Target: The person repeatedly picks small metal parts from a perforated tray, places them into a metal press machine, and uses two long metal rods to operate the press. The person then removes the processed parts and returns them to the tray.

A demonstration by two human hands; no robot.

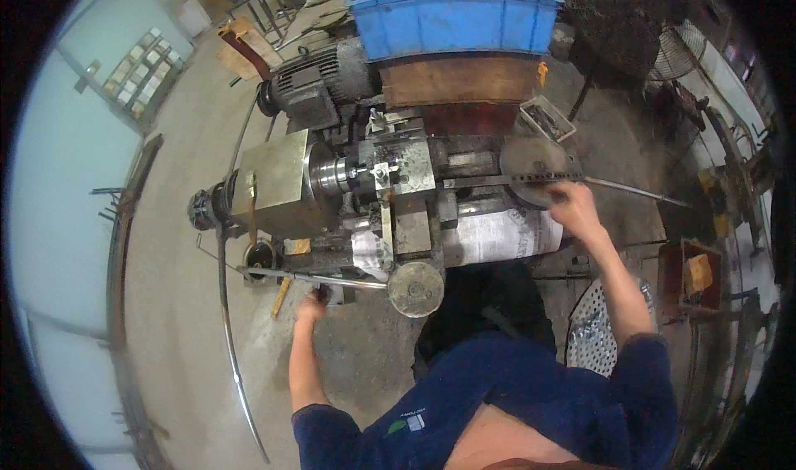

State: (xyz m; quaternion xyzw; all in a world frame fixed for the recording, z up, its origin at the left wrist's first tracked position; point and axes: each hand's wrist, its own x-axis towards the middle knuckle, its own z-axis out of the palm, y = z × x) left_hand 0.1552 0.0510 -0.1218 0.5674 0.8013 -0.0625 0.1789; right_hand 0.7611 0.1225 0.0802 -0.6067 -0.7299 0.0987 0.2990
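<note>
In front of me stands a small metal lathe with a boxy grey headstock (pixel 274 181), a round chuck (pixel 330 174) and a tool slide (pixel 409 168). My left hand (pixel 310 307) is closed beside a dark part under the shiny lever rod (pixel 332 279); what its fingers hold is hidden. My right hand (pixel 575 209) is at the near edge of a round grey plate (pixel 531 157), its fingers bent together in a pinch. Whatever is in that pinch is too small to make out. Just beyond the fingers, a dark flat bar (pixel 489 181) with a row of small pieces crosses the plate.
A blue plastic crate (pixel 452 18) rests on a wooden box (pixel 460 80) behind the lathe. An electric motor (pixel 323 76) lies to its left. Newspaper (pixel 502 236) covers part of the bed. A perforated metal seat (pixel 590 325) and a rusty box (pixel 690 278) are at the right.
</note>
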